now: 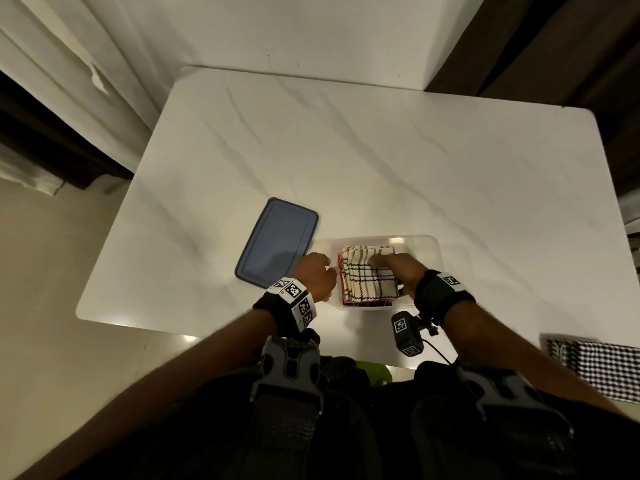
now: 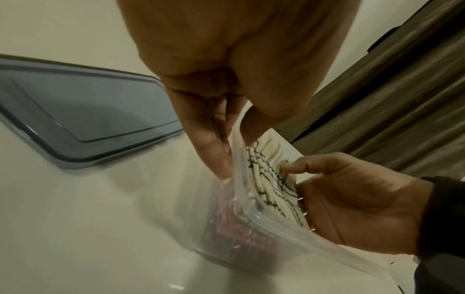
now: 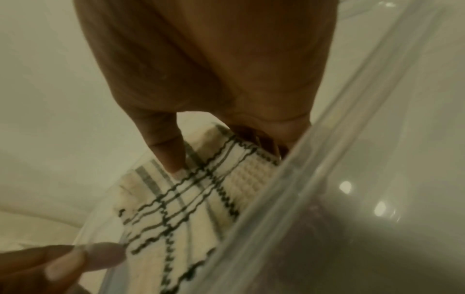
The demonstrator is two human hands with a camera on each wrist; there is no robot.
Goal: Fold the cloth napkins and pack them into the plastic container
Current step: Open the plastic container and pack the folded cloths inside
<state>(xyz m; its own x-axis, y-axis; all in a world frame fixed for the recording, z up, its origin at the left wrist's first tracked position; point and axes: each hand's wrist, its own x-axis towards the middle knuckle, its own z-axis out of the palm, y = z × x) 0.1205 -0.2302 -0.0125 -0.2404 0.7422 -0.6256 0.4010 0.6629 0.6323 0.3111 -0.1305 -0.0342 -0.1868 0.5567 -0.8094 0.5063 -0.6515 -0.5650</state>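
Table bearing lid and, beside it, clear container holding folded napkins. Right hand: fingertips pressing top napkin. Left hand: fingers pinching container rim.

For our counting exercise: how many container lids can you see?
1: the blue lid lies flat on the table, left of the container. None seems hidden.
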